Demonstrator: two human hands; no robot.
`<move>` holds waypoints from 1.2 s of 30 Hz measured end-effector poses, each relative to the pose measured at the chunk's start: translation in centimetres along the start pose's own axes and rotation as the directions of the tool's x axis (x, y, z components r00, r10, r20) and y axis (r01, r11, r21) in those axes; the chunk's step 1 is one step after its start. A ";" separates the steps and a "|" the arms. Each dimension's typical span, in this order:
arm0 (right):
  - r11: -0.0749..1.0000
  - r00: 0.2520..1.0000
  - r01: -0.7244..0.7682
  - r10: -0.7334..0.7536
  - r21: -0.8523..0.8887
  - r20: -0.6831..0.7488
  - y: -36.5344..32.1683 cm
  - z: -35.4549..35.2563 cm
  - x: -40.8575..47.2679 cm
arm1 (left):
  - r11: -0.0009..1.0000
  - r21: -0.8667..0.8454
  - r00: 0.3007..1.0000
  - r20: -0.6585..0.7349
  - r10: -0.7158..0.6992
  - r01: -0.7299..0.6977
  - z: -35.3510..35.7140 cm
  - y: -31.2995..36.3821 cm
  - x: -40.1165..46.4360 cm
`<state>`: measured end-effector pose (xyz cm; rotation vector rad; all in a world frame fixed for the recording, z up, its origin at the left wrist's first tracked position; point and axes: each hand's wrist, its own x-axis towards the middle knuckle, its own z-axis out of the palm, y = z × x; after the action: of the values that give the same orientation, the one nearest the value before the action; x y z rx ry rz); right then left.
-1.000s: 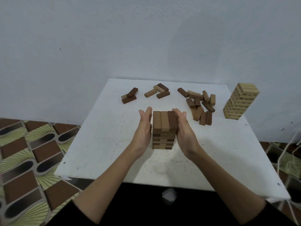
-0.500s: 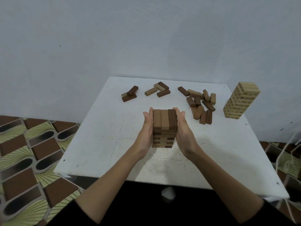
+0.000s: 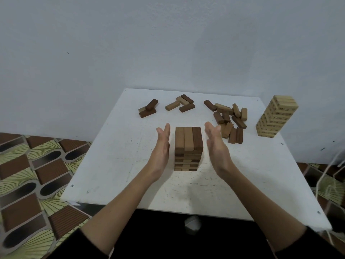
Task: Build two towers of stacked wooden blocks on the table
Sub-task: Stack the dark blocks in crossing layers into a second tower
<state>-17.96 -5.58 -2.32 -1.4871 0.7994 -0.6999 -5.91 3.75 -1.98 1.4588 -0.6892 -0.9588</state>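
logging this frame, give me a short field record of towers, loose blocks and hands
near tower: mixed dark and light blocks, upright at table centre, top layer of three blocks
far tower: pale blocks, taller, at the right edge, looks tilted
loose blocks: biggest pile right of centre, two small groups at the back
left hand: flat, beside near tower, gap visible
right hand: flat, other side, gap visible
table: white
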 end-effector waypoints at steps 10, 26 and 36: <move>0.409 0.985 -0.051 -0.130 -0.911 -0.114 2.8 -6.5 11.1 | 0.898 0.436 0.989 -0.096 0.111 -0.059 -4.1 -1.4 7.6; 0.297 0.900 0.384 -0.330 -0.874 0.283 4.8 -1.8 16.5 | 0.457 0.812 0.932 0.324 0.162 -0.362 -1.9 -0.8 20.0; 0.519 0.944 0.287 -0.298 -0.805 0.145 5.1 -3.5 17.1 | 0.385 0.812 0.886 0.322 0.333 -0.440 -1.0 -1.8 22.5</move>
<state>-11.34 -21.60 -7.75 -2.5373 0.9507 -0.5950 5.60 -14.82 -7.58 1.9752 -1.7124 -0.2410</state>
